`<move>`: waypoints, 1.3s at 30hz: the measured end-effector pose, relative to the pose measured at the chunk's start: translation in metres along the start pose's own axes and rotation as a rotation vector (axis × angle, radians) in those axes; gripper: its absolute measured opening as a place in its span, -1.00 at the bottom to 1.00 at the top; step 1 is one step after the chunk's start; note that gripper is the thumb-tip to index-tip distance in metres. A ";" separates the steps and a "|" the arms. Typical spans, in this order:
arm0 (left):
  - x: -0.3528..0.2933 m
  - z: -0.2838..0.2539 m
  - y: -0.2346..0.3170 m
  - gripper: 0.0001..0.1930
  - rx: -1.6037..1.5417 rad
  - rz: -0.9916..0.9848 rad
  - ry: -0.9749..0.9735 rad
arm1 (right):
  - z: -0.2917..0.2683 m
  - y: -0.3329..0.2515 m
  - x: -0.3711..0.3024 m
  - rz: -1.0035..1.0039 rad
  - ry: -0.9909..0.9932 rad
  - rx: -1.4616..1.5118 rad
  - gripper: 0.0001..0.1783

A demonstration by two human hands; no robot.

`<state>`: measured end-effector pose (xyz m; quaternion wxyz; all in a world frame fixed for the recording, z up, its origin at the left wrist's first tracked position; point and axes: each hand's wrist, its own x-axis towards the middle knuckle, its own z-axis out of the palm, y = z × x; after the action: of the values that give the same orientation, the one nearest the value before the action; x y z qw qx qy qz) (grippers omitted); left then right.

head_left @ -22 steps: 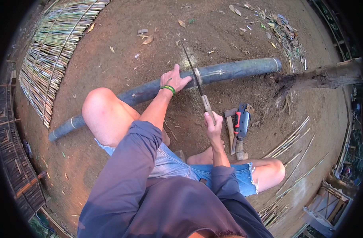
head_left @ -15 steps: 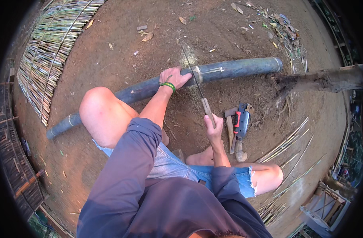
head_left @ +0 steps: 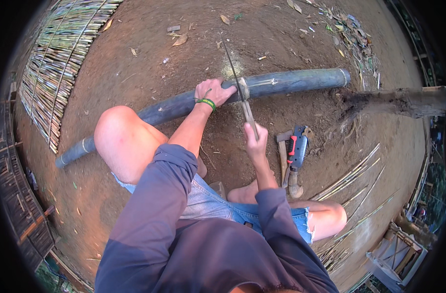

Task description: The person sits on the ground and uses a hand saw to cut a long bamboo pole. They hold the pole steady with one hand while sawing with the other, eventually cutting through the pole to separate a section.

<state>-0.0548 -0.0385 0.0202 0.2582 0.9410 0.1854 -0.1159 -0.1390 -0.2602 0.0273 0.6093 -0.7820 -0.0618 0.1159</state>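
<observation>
Grainy earth (head_left: 179, 63) beneath smooth bamboo (head_left: 296, 81), left fingers (head_left: 211, 89) snug over it, right fingers (head_left: 256, 137) tight on a slender saw (head_left: 248, 112).

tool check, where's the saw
In the head view, upper middle, the saw crosses the bamboo pole right of the left hand, gripped by the right hand.

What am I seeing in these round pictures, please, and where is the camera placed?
There is no machine: a person sits on earthen ground. The view comes from a fisheye camera worn on their head, looking down, so straight edges bend. The left hand rests on a long bamboo pole; the right hand grips a saw, laid across it. Toward the right lie a hatchet-like tool and thin loose sticks; at far left, a panel of bound sticks.
</observation>
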 end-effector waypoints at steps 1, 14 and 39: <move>0.000 -0.002 -0.002 -0.36 0.003 0.000 0.007 | -0.004 -0.001 -0.013 0.026 -0.016 0.031 -0.57; -0.004 -0.005 -0.003 -0.38 -0.016 -0.001 0.018 | -0.005 -0.005 -0.020 -0.032 0.002 0.035 -0.58; 0.001 0.000 0.000 -0.34 0.001 -0.023 -0.025 | 0.008 -0.012 -0.007 -0.047 0.047 -0.095 -0.57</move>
<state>-0.0542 -0.0382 0.0195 0.2586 0.9375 0.1929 -0.1305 -0.1467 -0.2516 0.0382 0.5755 -0.8108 -0.0712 0.0801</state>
